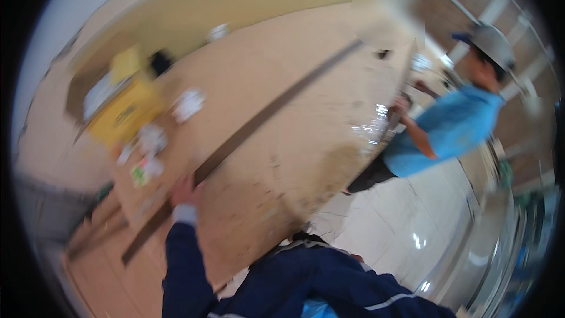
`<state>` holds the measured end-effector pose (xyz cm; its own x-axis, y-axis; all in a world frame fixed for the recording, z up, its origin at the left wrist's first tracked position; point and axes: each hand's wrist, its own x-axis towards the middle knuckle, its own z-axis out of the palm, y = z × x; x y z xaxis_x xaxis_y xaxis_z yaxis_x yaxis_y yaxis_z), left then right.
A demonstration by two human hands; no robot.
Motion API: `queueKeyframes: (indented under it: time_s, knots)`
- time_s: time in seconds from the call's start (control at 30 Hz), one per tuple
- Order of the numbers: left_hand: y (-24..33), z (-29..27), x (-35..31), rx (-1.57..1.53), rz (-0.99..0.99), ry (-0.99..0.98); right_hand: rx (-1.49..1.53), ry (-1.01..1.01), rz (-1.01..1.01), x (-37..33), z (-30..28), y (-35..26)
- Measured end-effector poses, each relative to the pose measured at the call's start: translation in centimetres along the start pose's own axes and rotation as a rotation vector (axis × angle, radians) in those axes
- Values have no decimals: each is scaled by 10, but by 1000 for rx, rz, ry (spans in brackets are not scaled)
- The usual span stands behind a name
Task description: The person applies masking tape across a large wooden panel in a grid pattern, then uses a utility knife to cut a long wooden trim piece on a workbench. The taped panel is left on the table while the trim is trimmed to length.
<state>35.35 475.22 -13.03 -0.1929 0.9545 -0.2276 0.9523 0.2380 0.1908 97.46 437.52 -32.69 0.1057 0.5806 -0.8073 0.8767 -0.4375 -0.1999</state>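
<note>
A long, narrow dark-brown strip (pixel 259 121) lies slantwise across a large tan table (pixel 306 100), its near end reaching past the table's left part. My left hand (pixel 185 192), in a dark blue sleeve with a light cuff, grips the strip near that end, though motion blur softens the fingers. Whether the strip is wood or metal cannot be told. At the bottom, the dark blue sleeve of my right arm (pixel 376 291) lies against my body; my right hand does not show clearly.
A person in a blue shirt (pixel 444 132) and cap stands at the table's right edge, hands at that edge. A yellow box (pixel 126 115) and crumpled white pieces (pixel 188 105) sit at the left. Glossy floor tiles (pixel 400 224) show at lower right, beside stacked panels (pixel 491 259).
</note>
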Motion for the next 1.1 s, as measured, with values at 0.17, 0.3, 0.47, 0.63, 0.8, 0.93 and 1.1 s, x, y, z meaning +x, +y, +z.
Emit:
queueKeyframes:
  time_s: [0.17,0.3,0.47,0.63,0.8,0.93,1.1]
  knots:
    - [9,27,-30,3,71,160,234,58,184,-16,-61,-19]
    - [-20,29,-60,-36,35,288,225,81,202,-10,-98,-58]
    - [-117,17,-106,-31,-266,262,190,87,197,-5,-119,-83]
    - [-247,16,-161,20,-723,289,186,94,192,-7,-126,-99]
    - [-386,42,-217,-608,-1245,659,220,121,200,-24,-124,-99]
    - [-449,74,-253,-1995,-893,692,261,145,240,-54,-105,-78]
    - [-396,91,-281,-1731,-979,576,390,175,358,-86,-43,-54]
